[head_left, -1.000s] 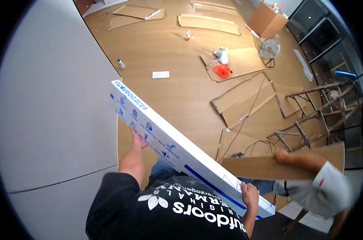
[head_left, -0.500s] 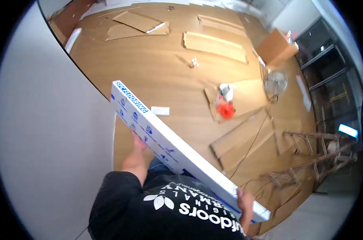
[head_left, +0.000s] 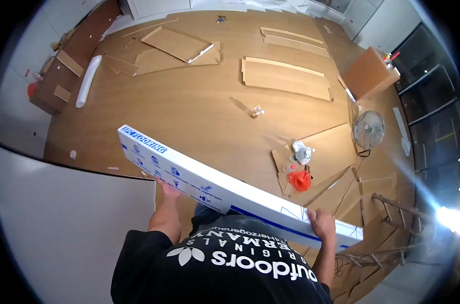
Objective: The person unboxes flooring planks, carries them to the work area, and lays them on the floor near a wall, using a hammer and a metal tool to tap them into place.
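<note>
A long white carton point(head_left: 240, 195) with blue printing lies diagonally across the front of my body, its left end higher in the picture. My left hand point(head_left: 169, 186) grips its lower edge toward the left end, fingers partly hidden beneath it. My right hand point(head_left: 321, 223) is wrapped over the upper edge near the right end. Just beside my left forearm is a pale partition point(head_left: 73, 218), and my dark T-shirt fills the lower middle behind the carton.
Cardboard sheets point(head_left: 286, 76) lie over the wood floor. A red bag point(head_left: 300, 180), a fan point(head_left: 369, 129) and a brown box point(head_left: 367, 73) are right of centre. A ladder point(head_left: 397, 218) stands at lower right, a white roll point(head_left: 88, 81) and a low cabinet point(head_left: 57, 88) at left.
My view has turned, bringing the roll and cabinet in. The carton now sits flatter, its left end shifted leftward, still in both hands. The co-worker seen earlier is out of view.
</note>
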Tool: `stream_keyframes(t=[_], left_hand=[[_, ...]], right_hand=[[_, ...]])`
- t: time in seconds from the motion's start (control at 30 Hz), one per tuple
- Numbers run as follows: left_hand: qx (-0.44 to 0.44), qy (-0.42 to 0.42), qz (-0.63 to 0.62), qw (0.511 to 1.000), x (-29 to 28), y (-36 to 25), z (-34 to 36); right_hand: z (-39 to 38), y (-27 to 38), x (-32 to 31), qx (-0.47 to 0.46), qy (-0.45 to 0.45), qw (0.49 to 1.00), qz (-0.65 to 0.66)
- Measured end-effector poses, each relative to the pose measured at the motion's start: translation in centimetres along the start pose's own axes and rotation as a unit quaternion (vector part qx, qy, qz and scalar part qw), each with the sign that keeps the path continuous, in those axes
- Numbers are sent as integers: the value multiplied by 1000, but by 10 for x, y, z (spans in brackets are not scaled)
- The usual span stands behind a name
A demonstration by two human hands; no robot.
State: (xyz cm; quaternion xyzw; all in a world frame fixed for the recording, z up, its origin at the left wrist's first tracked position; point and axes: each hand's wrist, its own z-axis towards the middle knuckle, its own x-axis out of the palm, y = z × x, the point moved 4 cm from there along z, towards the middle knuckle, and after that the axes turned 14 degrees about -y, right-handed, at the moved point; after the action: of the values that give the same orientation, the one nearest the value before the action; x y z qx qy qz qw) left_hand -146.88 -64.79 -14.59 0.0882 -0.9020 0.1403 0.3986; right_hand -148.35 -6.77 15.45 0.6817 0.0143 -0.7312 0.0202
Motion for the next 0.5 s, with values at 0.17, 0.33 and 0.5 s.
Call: stream_keyframes(t=[0.17, 0.33, 0.5], left_hand=[[90, -5, -48, 995, -51, -32, -45], [136, -80, -147, 977, -129, 15, -105], [206, 31, -179, 961, -214, -31, -191]], right_hand=[[56, 30, -37, -110, -24, 993, 20], [46, 27, -15, -205, -40, 977, -46], [3, 69, -38, -292, -70, 954, -18]])
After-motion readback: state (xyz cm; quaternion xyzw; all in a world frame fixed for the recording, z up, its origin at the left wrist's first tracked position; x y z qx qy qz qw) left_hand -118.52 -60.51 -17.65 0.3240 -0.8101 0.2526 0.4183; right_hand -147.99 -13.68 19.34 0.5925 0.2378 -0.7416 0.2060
